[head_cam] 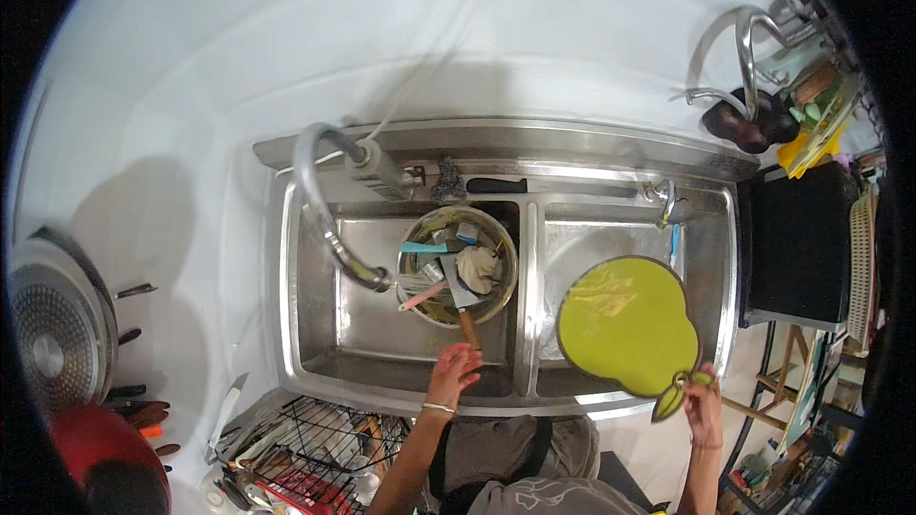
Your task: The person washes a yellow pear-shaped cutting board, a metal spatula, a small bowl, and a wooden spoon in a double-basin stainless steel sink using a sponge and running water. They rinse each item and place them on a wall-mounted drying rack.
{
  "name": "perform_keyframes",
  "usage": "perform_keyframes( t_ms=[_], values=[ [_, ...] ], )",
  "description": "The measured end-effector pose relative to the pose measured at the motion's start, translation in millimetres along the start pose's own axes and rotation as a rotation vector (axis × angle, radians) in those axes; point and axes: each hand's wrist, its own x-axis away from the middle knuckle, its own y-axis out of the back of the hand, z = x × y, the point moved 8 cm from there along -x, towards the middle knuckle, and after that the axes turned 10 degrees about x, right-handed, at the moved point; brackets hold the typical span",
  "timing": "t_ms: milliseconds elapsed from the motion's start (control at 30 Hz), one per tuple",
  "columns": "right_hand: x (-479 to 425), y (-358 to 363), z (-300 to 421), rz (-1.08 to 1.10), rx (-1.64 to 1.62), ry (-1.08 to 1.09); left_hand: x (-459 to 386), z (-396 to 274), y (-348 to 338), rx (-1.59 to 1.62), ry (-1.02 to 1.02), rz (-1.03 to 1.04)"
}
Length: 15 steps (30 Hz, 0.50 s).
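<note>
My right hand grips a yellow-green, fruit-shaped cutting board with a dark rim at its leaf-and-stem end. The board is over the right sink basin, its wide part pointing away from me. My left hand, fingers spread, is just below the wooden handle of a flat metal blade or turner; whether a fingertip touches it I cannot tell. That tool leans in a round metal bowl in the left basin. Also in the bowl are a crumpled whitish cloth, a turquoise-ended utensil and a pink-handled one.
A curved faucet arches over the left basin, its spout beside the bowl. A black-handled knife and a metal scourer lie on the back ledge. A wire rack stands at lower left, a black box-like appliance right of the sink.
</note>
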Motion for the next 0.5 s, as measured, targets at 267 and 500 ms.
perform_keyframes(
  t_ms=[267,500],
  values=[
    [113.8,-191.5,-40.7,0.513,-0.222,-0.202,79.2,-16.0,-39.5,0.783,0.113,0.547],
    [139.6,-340.6,-137.7,0.646,-0.438,-0.41,84.3,-40.6,10.0,0.605,-0.405,0.294]
  ],
)
